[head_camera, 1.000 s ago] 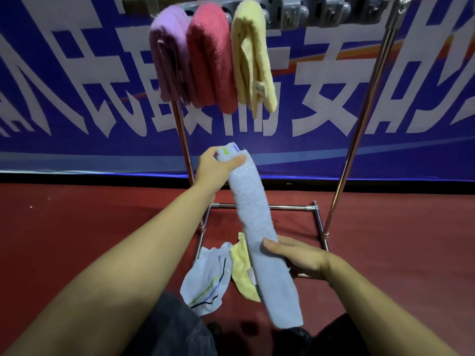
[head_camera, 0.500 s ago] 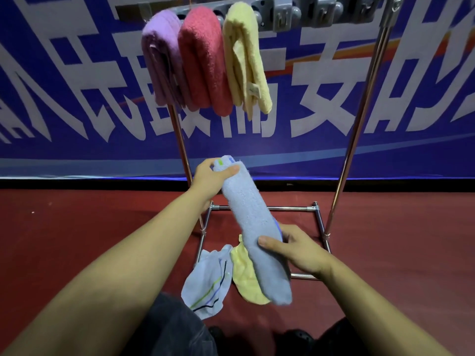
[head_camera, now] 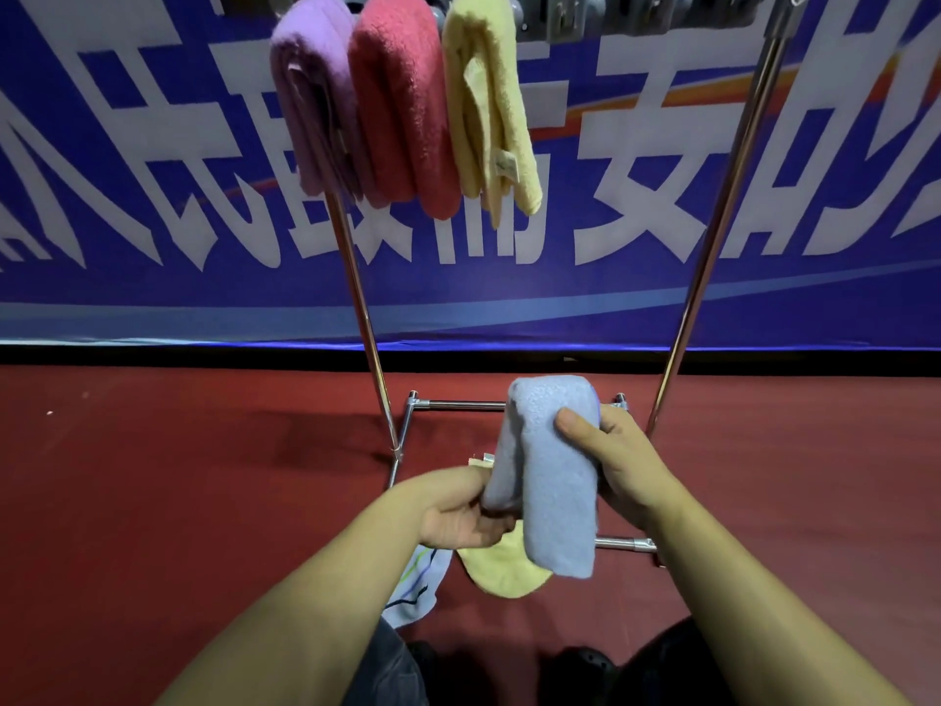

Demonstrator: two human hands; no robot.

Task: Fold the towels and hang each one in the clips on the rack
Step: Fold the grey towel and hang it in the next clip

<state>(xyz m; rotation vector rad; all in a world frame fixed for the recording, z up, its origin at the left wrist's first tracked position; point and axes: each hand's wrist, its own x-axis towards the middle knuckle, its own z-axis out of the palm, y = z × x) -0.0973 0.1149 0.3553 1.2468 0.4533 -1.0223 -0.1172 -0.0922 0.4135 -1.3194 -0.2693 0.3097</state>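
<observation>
three towels (head_camera: 402, 99) hang on rack (head_camera: 713, 196) | folded towel (head_camera: 552, 476) before rack

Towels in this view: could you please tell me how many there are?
6: purple, red and yellow hang clipped; blue is in both hands; yellow and striped white lie on the floor, partly hidden.

This looks like a staged indoor hall or event space, not a home: a big blue banner (head_camera: 153, 170) with large white Chinese characters runs along the wall, and below it red carpet (head_camera: 178, 476) spreads under a metal rack (head_camera: 713, 196).
</observation>
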